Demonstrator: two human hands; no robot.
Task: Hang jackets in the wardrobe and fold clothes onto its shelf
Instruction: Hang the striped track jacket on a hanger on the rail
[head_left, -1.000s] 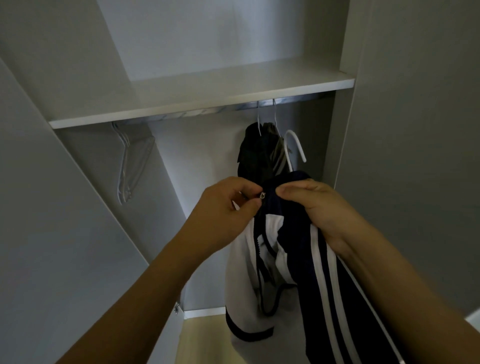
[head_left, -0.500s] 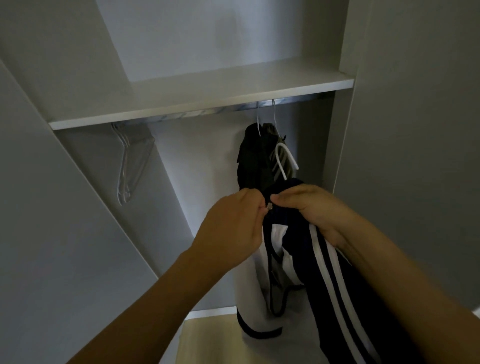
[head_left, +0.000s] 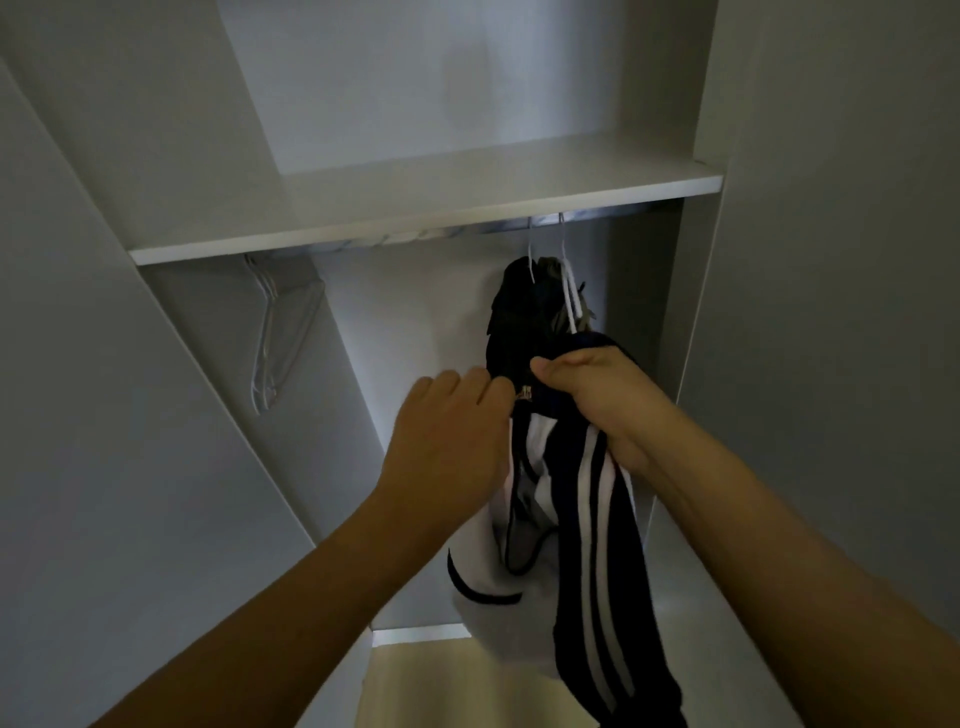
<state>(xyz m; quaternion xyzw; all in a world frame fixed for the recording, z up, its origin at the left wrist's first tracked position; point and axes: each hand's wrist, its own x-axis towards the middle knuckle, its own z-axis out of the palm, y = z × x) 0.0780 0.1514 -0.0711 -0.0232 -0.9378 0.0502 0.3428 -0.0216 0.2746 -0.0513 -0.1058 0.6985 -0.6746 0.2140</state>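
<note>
A navy and white striped jacket (head_left: 582, 499) hangs in front of the open wardrobe, on a white hanger (head_left: 570, 296) whose hook rises behind its collar. My right hand (head_left: 597, 400) grips the collar at the top. My left hand (head_left: 457, 441) pinches the small zipper pull at the collar's front edge. Behind them two dark jackets (head_left: 530, 317) hang from the rail (head_left: 467, 231) on thin wire hooks.
The white shelf (head_left: 415, 208) runs above the rail. Clear hangers (head_left: 275, 343) hang bare at the rail's left end. Wardrobe walls stand close on both sides, and a strip of light wood floor (head_left: 415, 686) shows at the bottom.
Both hands and the striped jacket have moved right and deeper toward the rail. The white hanger hook has come up against the hanging dark jackets.
</note>
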